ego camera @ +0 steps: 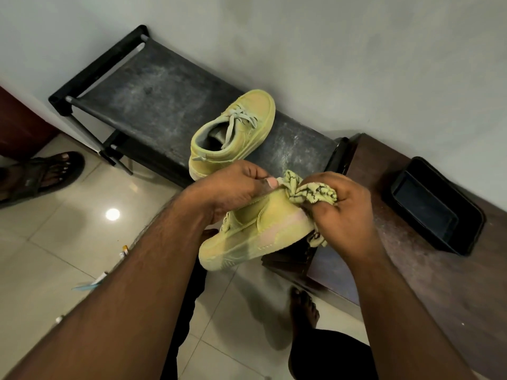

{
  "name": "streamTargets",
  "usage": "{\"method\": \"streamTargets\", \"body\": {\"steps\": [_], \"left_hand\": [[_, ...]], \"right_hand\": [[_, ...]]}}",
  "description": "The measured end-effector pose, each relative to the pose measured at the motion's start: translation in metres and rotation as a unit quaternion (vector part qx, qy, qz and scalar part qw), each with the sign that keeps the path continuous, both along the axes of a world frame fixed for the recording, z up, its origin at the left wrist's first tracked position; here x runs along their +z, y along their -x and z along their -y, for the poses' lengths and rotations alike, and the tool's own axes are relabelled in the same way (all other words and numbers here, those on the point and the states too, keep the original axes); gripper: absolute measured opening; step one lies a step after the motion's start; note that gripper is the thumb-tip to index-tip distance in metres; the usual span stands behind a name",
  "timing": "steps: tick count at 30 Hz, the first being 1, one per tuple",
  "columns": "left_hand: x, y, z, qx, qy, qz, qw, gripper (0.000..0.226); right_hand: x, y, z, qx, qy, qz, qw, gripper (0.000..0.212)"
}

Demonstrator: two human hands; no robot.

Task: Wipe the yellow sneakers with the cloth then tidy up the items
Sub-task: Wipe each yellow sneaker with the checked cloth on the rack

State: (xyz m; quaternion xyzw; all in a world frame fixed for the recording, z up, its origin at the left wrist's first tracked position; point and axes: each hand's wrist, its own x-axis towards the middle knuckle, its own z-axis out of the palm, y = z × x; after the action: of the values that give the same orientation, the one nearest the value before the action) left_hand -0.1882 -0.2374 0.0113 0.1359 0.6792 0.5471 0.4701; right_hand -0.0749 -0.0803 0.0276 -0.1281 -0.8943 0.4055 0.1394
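Both forearms reach forward from the bottom of the view and meet over the gap between the floor and the low furniture against the wall. The left hand (233, 187) is curled closed around the collar of one yellow sneaker (255, 231), thumb pressed on the heel edge, holding the shoe in the air with its toe pointing down and to the left and its sole turned away from the camera. The right hand (340, 212) is clenched around a bunched yellow-green cloth (312, 192) with dark markings; the wad sticks out between thumb and fingers and presses against the heel of the held sneaker, while a loose tail of the cloth hangs below the palm. The two hands are close together, with the heel of the shoe and the cloth between them.

The second yellow sneaker (233, 133) rests on the dusty black rack top (153, 97), near its right end and toward the front edge, just beyond the left hand, laces up and toe pointing toward the wall. To the right, on the brown wooden tabletop (428, 272), a black tray (436, 207) sits close to the wall, well apart from the hands. A sandalled foot (41, 174) stands on the tiled floor (55, 242) at the left edge.
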Motion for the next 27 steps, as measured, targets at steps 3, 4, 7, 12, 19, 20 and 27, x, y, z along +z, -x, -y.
{"method": "streamTargets", "body": {"steps": [3, 4, 7, 12, 19, 20, 27], "left_hand": [[0.003, 0.000, 0.003, -0.045, -0.017, -0.006, 0.999, 0.022], [0.002, 0.001, 0.004, -0.045, -0.021, -0.006, 0.999, 0.020], [0.002, 0.004, 0.008, -0.036, -0.021, -0.001, 0.999, 0.027], [0.004, 0.004, 0.010, -0.053, -0.019, -0.007, 0.998, 0.029], [0.007, 0.005, 0.010, -0.033, -0.016, -0.013, 0.999, 0.053], [0.007, 0.004, 0.008, -0.030, -0.022, -0.013, 0.999, 0.048], [0.007, 0.005, 0.008, -0.004, -0.013, -0.012, 1.000, 0.054]], "right_hand": [[-0.003, 0.001, 0.000, -0.016, 0.014, 0.028, 0.999, 0.032], [-0.002, -0.001, 0.002, -0.012, 0.021, 0.017, 1.000, 0.031], [0.004, -0.005, 0.003, 0.001, 0.092, -0.031, 0.995, 0.024], [-0.003, 0.002, 0.006, -0.012, 0.085, 0.011, 0.996, 0.033], [0.003, -0.004, 0.003, -0.004, 0.143, -0.005, 0.990, 0.023], [0.001, -0.003, 0.004, -0.009, 0.120, 0.011, 0.993, 0.027], [0.011, -0.011, 0.005, 0.046, 0.094, -0.050, 0.993, 0.018]]}}
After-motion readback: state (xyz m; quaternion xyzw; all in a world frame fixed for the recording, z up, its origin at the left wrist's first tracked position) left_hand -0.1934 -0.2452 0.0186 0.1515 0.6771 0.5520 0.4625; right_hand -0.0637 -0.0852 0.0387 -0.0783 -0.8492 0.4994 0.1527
